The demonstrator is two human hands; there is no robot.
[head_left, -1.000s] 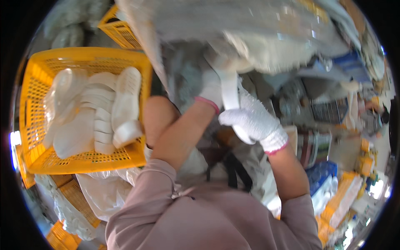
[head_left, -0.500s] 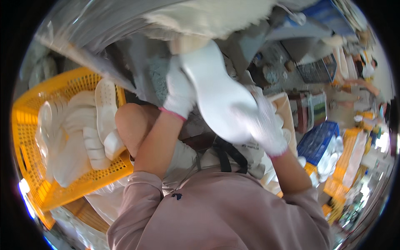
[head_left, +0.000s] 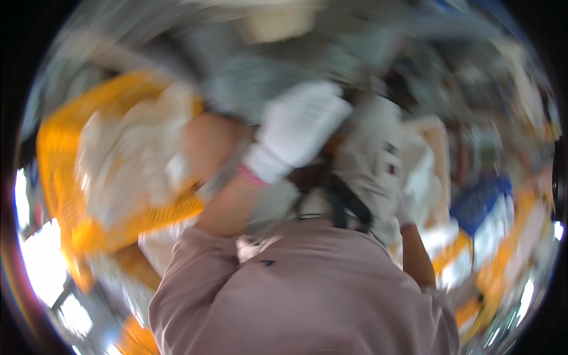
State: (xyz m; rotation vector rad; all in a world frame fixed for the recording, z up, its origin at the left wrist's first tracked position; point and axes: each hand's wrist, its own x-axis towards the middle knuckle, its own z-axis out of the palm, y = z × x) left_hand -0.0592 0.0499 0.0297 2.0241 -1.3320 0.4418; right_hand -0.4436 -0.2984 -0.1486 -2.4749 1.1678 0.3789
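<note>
My left hand (head_left: 302, 130), in a white glove with a pink cuff, is raised over my lap with its fingers curled together. Nothing shows in it. On the right, my right hand (head_left: 412, 204) reaches down into the cream box (head_left: 439, 160) beside my leg. Its white glove blends with the white shoe soles (head_left: 417, 168) there, and its fingers are hidden and smeared, so any hold cannot be made out. Ahead of my left hand, a pale block-like part (head_left: 278, 23) is blurred at the top of the view.
To my left stands a yellow plastic basket (head_left: 56, 171) heaped with white soles (head_left: 130, 154). A blue crate (head_left: 482, 204) and further yellow crates (head_left: 509, 236) lie beyond the cream box. Grey sheeting (head_left: 183, 53) hangs ahead. Motion blurs the whole picture.
The white sole held between both hands has left them. My right hand has gone down and right into the cream box; the left has moved right and curled. The head view has shifted.
</note>
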